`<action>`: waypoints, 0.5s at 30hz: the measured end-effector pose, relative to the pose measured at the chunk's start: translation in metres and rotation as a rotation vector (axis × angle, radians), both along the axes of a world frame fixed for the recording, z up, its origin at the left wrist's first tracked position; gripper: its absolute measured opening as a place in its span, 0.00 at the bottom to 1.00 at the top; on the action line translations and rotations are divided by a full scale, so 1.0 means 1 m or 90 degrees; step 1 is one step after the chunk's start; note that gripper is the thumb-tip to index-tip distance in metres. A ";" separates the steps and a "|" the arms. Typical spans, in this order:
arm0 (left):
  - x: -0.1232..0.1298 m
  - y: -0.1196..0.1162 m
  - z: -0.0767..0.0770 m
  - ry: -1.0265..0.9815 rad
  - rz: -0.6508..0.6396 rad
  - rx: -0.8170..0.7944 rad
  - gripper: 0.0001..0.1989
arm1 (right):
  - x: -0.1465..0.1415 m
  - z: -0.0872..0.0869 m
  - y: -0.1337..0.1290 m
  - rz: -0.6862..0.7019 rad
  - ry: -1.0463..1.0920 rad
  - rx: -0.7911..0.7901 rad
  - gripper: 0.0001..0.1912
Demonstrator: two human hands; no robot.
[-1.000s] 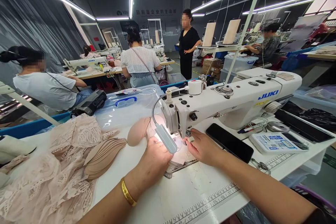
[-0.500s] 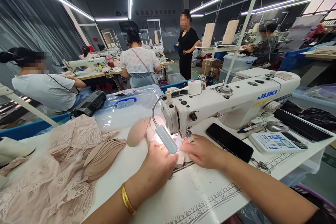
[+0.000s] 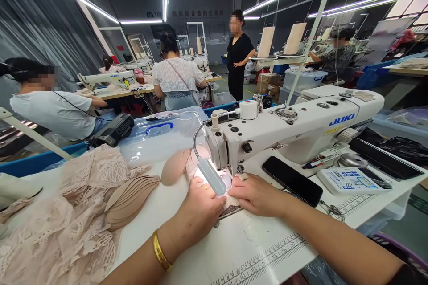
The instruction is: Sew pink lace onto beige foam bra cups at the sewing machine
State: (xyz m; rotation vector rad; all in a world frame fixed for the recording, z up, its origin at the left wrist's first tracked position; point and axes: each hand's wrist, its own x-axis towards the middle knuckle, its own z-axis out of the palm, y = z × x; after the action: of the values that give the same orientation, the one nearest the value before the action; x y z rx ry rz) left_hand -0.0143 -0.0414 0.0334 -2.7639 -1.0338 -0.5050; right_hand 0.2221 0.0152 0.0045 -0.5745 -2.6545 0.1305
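A white sewing machine (image 3: 294, 120) stands on the white table, its needle area lit by a small grey lamp (image 3: 211, 176). Under the lamp lies a pale pink fabric piece (image 3: 230, 200) with a beige cup (image 3: 174, 167) at its far left end. My left hand (image 3: 200, 202) has its fingers closed on the fabric, left of the needle area and partly behind the lamp. Close by on the right, my right hand (image 3: 256, 193) pinches the fabric's right side, with the fingers together. The needle itself is hidden.
Pink lace fabric (image 3: 63, 222) and stacked beige cups (image 3: 132, 200) lie on the left. A black phone (image 3: 292, 180), a white box (image 3: 347, 180) and small scissors (image 3: 332, 210) are on the right. Beyond the table are a clear bin (image 3: 160, 138) and several people.
Both hands remain at the fabric beside the needle area. The fabric between them has shifted slightly, and my right fingers have changed position a little.
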 end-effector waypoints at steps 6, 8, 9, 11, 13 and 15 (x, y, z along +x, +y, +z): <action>-0.009 0.015 0.008 -0.028 -0.023 -0.021 0.10 | -0.005 -0.005 0.001 -0.059 -0.041 -0.035 0.09; -0.012 0.021 0.011 -0.021 -0.022 -0.033 0.10 | -0.007 -0.007 0.001 -0.077 -0.044 -0.044 0.09; -0.013 0.023 0.012 -0.017 -0.020 -0.045 0.10 | -0.009 -0.008 0.001 -0.085 -0.046 -0.048 0.09; -0.014 0.028 0.014 -0.015 -0.017 -0.068 0.11 | -0.011 -0.010 0.002 -0.102 -0.053 -0.055 0.08; -0.016 0.032 0.015 -0.011 -0.018 -0.077 0.12 | -0.013 -0.010 0.002 -0.112 -0.058 -0.064 0.08; -0.018 0.038 0.017 0.004 -0.019 -0.081 0.11 | -0.013 -0.010 0.002 -0.111 -0.058 -0.067 0.07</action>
State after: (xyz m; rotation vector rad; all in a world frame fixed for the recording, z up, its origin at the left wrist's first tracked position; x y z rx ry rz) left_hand -0.0324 -0.0037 0.0504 -2.8935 -1.0611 -0.4498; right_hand 0.2088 0.0167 -0.0054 -0.8630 -2.6810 0.1981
